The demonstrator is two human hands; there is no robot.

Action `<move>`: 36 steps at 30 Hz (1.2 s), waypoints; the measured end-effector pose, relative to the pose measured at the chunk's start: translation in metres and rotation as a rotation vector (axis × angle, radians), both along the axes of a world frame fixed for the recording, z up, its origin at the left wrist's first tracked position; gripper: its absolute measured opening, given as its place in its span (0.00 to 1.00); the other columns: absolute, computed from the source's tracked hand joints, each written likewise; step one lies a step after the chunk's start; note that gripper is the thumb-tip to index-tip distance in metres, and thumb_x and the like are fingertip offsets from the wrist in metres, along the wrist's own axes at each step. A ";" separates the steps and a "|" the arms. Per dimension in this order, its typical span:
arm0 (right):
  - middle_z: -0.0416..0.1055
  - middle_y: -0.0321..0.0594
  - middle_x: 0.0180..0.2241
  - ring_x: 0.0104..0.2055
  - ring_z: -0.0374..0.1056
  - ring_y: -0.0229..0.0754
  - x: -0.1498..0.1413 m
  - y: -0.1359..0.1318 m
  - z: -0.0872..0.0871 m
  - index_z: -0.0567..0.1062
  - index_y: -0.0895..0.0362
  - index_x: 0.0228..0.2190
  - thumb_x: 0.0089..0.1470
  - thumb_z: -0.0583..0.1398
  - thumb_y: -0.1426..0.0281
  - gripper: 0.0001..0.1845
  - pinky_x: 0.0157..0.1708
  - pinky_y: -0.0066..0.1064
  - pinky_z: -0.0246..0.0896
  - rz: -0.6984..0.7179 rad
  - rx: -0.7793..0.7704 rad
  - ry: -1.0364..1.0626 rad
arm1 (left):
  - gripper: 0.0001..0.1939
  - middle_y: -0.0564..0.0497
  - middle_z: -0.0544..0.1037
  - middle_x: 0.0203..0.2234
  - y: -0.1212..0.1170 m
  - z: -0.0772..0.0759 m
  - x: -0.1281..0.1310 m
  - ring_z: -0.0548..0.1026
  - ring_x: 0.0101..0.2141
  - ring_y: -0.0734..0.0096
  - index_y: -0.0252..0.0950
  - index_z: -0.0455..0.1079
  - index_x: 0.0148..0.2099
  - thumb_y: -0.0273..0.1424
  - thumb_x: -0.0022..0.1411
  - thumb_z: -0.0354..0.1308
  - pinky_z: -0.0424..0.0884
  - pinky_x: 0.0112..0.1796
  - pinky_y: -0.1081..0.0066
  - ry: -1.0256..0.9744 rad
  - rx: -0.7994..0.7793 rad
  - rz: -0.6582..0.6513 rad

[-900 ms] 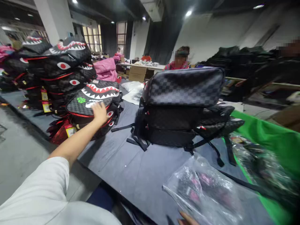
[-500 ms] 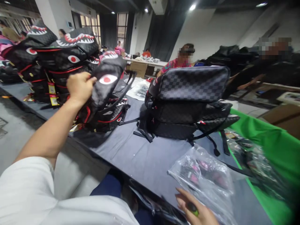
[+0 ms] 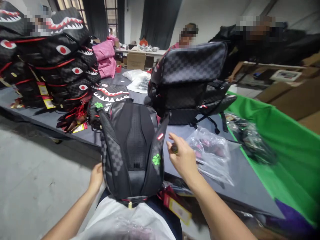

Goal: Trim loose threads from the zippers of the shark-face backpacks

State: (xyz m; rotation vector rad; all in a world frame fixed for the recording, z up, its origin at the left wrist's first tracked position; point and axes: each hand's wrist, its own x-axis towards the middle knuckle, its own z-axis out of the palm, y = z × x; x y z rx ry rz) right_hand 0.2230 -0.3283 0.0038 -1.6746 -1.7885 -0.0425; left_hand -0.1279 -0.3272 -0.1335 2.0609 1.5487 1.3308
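Nearest, at six o'clock, a black backpack with a grey checkered side panel and padded mesh back (image 3: 131,150) stands on the person's lap, its long axis running upright from six toward twelve o'clock, padded back facing the wearer, a small green logo low on its right strap. A red and yellow hang tag (image 3: 177,208) dangles from its base at about five o'clock.

The left hand (image 3: 96,176) sits at the bag's eight o'clock, fingers wrapped behind the lower left edge and gripping it. The right hand (image 3: 182,156) hovers just beside the bag at its three o'clock, loosely curled, pinching a small dark object whose kind cannot be told; it is not touching the bag. So the left hand carries the bag, the right is free alongside.

Beyond the right hand, at two o'clock, a crinkled clear plastic bag with pink and black contents (image 3: 212,153) lies on the grey cloth-covered table (image 3: 240,180). Farther, at twelve o'clock, a stack of grey checkered backpacks (image 3: 190,83); at ten o'clock, piled black shark-mouth backpacks with red trim (image 3: 57,63). A bright green cloth (image 3: 280,146) drapes at three o'clock.
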 end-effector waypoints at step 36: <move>0.79 0.40 0.32 0.35 0.75 0.47 0.034 -0.050 0.005 0.77 0.55 0.43 0.55 0.66 0.62 0.16 0.30 0.28 0.57 -0.367 -0.665 0.058 | 0.28 0.49 0.72 0.24 0.121 0.165 0.213 0.68 0.30 0.65 0.36 0.72 0.27 0.53 0.67 0.52 0.61 0.38 0.60 0.797 0.720 -0.930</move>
